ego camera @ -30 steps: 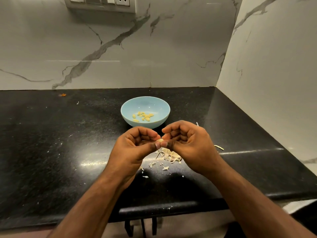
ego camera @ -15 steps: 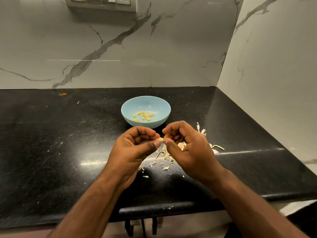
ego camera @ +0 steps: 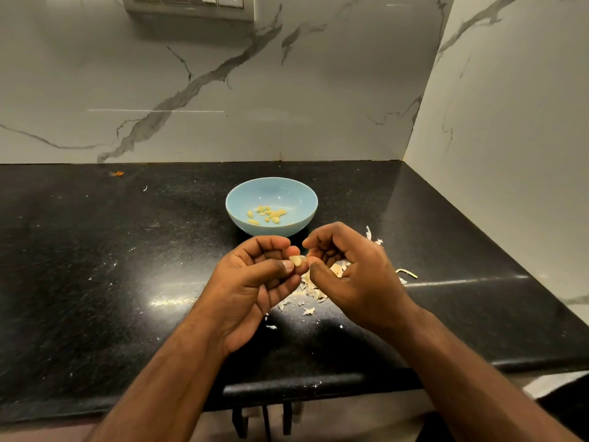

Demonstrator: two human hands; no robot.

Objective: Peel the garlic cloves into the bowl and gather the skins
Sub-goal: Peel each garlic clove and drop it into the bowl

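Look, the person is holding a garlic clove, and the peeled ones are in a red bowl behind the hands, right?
Almost. The bowl is light blue, not red, as the head view shows. The left hand does hold a garlic clove, and the peeled cloves lie in that bowl behind the hands.

I count one bowl (ego camera: 242,215) at twelve o'clock, holding roughly nine peeled cloves (ego camera: 267,213); they overlap, so the number is loose. One more clove (ego camera: 296,260) sits between two hands, the left (ego camera: 255,282) and the right (ego camera: 353,275). The skins (ego camera: 310,290) are too many and too small to count.
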